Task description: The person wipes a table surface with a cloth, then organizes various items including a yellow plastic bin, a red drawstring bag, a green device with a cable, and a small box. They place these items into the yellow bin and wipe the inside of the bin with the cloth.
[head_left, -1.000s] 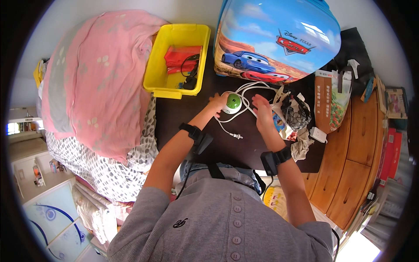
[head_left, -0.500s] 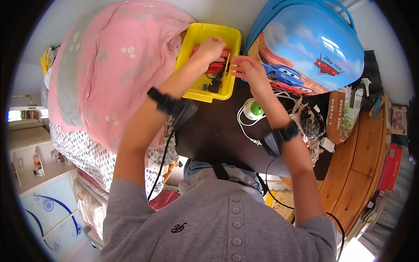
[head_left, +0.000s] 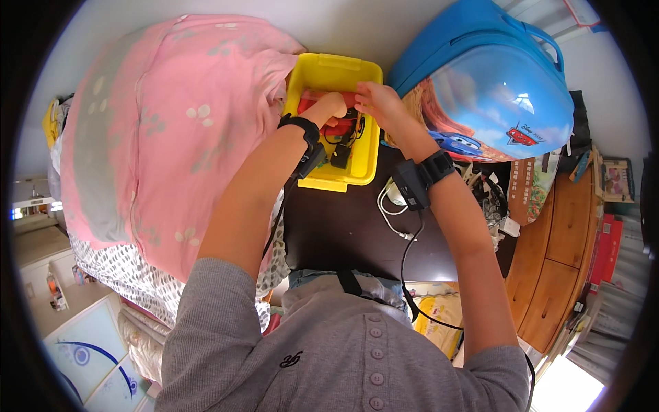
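A yellow plastic bin (head_left: pixel 362 161) stands at the far side of the dark table. Red things (head_left: pixel 347 129) lie in it, along with a black block-shaped piece (head_left: pixel 340 156) and a thin dark cord. My left hand (head_left: pixel 331 108) reaches down into the bin over the red things, its fingers curled closed; what they hold, if anything, is hidden. Over the bin's right rim my right hand (head_left: pixel 377 103) hovers, fingers apart, with nothing visible in them. Each wrist wears a black strapped device with a cable.
To the right of the bin stands a blue hard-shell suitcase (head_left: pixel 491 103) with a car picture. A pink quilt (head_left: pixel 192 137) bulges on the left. A round white-and-green power socket (head_left: pixel 396 194) with a white cord lies on the dark table (head_left: pixel 336 226). Wooden drawers (head_left: pixel 552 275) are at the right.
My left hand has moved lower into the bin and its fingers have curled closed. My right hand has shifted over the bin's right rim. The view has tilted slightly.
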Available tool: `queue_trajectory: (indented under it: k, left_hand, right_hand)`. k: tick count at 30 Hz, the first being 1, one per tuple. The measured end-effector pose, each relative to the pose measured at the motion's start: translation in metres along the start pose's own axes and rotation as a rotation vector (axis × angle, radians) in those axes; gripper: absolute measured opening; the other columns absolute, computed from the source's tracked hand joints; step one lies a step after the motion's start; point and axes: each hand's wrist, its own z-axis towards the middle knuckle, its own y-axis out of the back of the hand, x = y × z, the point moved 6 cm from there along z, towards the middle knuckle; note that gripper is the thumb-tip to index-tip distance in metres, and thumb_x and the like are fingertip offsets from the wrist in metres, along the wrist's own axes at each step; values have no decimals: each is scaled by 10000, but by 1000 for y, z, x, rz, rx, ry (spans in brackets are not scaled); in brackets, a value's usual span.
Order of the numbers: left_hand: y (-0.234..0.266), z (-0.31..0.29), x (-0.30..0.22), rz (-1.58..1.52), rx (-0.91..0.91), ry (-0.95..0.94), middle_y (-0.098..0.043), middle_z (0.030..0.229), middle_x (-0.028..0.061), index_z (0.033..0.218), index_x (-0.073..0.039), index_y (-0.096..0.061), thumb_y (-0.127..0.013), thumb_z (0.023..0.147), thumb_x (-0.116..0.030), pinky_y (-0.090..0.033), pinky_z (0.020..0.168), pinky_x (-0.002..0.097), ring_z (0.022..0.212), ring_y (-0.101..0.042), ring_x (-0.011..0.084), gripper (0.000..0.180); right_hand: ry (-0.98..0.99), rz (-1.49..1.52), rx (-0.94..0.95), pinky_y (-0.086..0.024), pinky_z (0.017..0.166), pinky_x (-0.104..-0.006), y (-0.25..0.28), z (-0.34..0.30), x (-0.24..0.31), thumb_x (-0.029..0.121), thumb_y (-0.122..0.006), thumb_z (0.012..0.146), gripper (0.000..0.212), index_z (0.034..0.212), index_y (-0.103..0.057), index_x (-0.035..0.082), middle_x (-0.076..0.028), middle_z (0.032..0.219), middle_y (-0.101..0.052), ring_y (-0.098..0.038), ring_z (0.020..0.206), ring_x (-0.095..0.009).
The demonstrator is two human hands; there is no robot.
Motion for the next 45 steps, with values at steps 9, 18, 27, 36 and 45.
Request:
queue_trajectory:
  k: [9,18,27,36,45]
  left_hand:
    - [-2,-4,-1,253,150,-132,-618,669,170,756,52,-597,-526,777,-44,-486,458,364,545,-619,249,121]
    - [68,-67,-54,110,106,-313,-624,720,101,798,16,-609,-518,810,-233,-516,572,275,631,-617,191,265]
    - [95,-159,-81,-739,259,-370,-607,854,68,817,-65,-551,-556,822,-278,-478,824,293,824,-596,166,213]
    - [143,-238,-110,-607,-80,-790,-622,938,79,945,-23,-611,-551,865,-301,-457,801,260,898,-589,151,296]
    - [156,-235,-35,-694,-383,-621,-470,1281,106,1267,-16,-440,-574,829,-510,-341,978,317,1190,-418,191,674]
  right_hand:
    - [-3,11,101,-465,897,-360,-1,-23,12,156,-418,904,333,1164,-506,-33,-153,1191,-505,-509,1092,-261]
    - [141,-188,91,-448,872,-318,17,-32,24,122,-433,879,323,1170,-524,14,-100,1162,-536,-517,1067,-217]
    - [468,-621,199,-439,857,-293,-9,-73,28,193,-630,789,614,1335,-389,51,-134,1190,-550,-547,1037,-185]
    - [782,-421,109,-462,712,-272,7,-54,53,158,-574,866,284,1112,-579,17,-81,875,-653,-589,759,-133]
    - [834,-20,148,-524,732,-289,15,-138,113,153,-513,924,186,1051,-573,31,-14,917,-601,-556,759,-84]
